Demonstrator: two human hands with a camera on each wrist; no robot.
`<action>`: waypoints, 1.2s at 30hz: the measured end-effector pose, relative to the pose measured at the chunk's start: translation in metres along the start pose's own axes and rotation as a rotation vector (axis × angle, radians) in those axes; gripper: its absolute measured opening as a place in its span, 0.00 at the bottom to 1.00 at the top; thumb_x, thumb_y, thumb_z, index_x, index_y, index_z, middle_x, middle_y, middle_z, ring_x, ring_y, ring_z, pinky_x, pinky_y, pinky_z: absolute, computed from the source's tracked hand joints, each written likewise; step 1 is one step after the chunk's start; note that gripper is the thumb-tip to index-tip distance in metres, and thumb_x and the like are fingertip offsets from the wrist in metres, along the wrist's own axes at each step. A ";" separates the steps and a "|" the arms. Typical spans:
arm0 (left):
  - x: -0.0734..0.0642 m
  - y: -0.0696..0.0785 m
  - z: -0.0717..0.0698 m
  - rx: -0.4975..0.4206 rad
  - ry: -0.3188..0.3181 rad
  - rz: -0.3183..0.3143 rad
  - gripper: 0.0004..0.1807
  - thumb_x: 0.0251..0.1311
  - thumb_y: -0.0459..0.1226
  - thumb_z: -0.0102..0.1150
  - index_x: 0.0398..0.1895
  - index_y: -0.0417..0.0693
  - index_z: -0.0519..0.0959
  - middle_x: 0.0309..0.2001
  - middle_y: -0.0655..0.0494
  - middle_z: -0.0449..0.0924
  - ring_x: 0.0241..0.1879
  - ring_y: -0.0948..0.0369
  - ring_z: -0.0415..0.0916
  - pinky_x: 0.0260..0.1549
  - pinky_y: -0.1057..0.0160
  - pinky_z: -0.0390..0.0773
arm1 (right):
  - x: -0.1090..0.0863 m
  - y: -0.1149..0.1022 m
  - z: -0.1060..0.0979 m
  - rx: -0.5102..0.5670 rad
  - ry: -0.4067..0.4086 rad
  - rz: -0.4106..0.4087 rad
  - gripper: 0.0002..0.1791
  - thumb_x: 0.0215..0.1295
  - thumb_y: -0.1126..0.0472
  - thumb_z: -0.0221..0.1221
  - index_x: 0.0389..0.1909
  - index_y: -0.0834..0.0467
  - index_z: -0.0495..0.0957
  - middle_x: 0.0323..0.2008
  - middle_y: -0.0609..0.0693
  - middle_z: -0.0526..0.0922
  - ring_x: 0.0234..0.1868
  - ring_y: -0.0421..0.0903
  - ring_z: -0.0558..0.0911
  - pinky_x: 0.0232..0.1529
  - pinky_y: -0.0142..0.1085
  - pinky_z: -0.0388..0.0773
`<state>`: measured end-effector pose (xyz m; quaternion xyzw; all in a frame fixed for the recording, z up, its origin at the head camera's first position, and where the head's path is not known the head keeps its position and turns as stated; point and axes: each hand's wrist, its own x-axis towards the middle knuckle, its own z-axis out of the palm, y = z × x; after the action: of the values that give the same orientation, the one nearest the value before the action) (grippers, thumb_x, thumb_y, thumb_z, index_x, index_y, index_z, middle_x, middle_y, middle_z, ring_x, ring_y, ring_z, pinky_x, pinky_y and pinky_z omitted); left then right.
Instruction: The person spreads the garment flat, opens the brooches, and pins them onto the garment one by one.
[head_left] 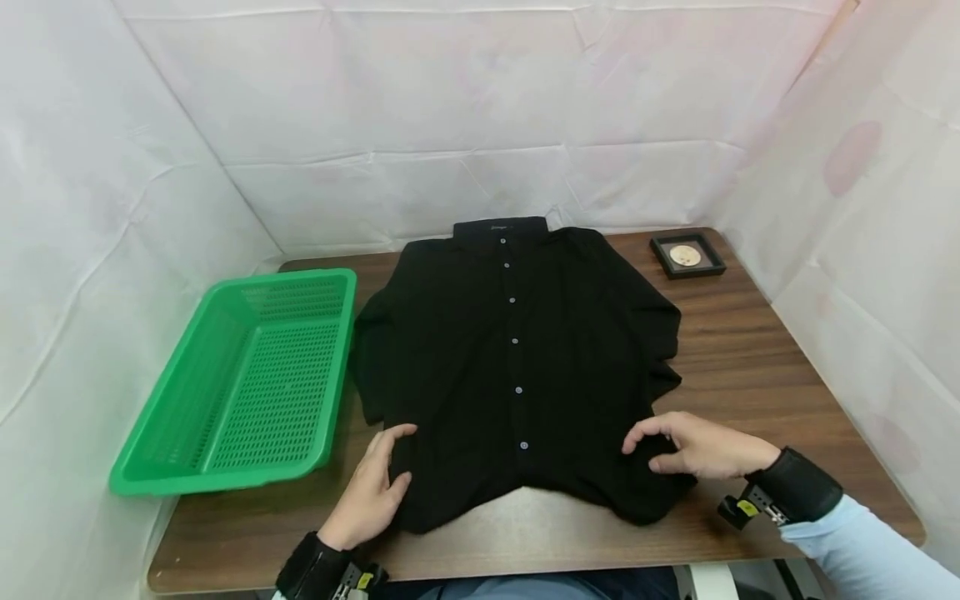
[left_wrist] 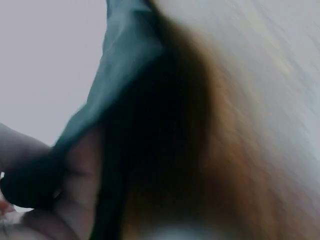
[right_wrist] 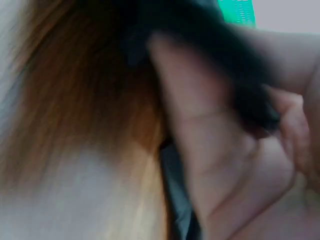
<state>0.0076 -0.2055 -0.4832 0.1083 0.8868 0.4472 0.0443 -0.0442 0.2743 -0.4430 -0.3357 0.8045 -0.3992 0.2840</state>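
Observation:
A black short-sleeved button-up shirt point(head_left: 457, 350) lies spread front up, its collar at the far side and its hem toward me. My left hand point(head_left: 366, 496) holds the shirt's lower left edge. In the left wrist view, black cloth point(left_wrist: 125, 65) passes between thumb and fingers, partly covering the fingers. At the lower right edge, my right hand point(head_left: 701, 446) grips the cloth, with index finger and thumb visible from above. The right wrist view shows black fabric point(right_wrist: 200, 30) between thumb and fingers. Both wrist views are blurred, and some fingers are hidden.
A green perforated plastic basket point(head_left: 341, 367) stands left of the shirt on the brown wooden table point(head_left: 780, 392). At the back right lies a small black-framed box point(head_left: 661, 257) with a round pale disc inside. White cloth walls point(head_left: 480, 108) enclose the table's back and sides.

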 end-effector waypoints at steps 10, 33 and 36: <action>0.022 0.048 -0.032 0.050 0.310 0.137 0.27 0.61 0.22 0.54 0.63 0.45 0.66 0.63 0.50 0.64 0.41 0.63 0.69 0.39 0.67 0.69 | 0.001 -0.026 -0.023 0.350 0.284 0.029 0.07 0.74 0.64 0.48 0.45 0.65 0.64 0.42 0.63 0.63 0.17 0.41 0.72 0.13 0.43 0.76; 0.003 -0.005 -0.003 0.438 0.042 -0.150 0.06 0.54 0.32 0.67 0.34 0.45 0.79 0.32 0.54 0.77 0.33 0.58 0.74 0.32 0.56 0.75 | -0.003 0.024 -0.001 0.079 0.053 0.277 0.10 0.70 0.57 0.56 0.44 0.60 0.76 0.19 0.51 0.76 0.15 0.46 0.77 0.14 0.35 0.74; 0.002 -0.007 -0.003 0.451 0.049 -0.165 0.07 0.53 0.34 0.68 0.31 0.45 0.78 0.29 0.55 0.75 0.31 0.58 0.74 0.30 0.56 0.74 | 0.000 0.024 0.001 0.082 0.048 0.277 0.11 0.69 0.56 0.57 0.44 0.59 0.76 0.16 0.50 0.73 0.15 0.46 0.77 0.14 0.34 0.73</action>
<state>0.0041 -0.2111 -0.4870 0.0319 0.9708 0.2352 0.0338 -0.0504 0.2848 -0.4636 -0.1999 0.8328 -0.3963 0.3307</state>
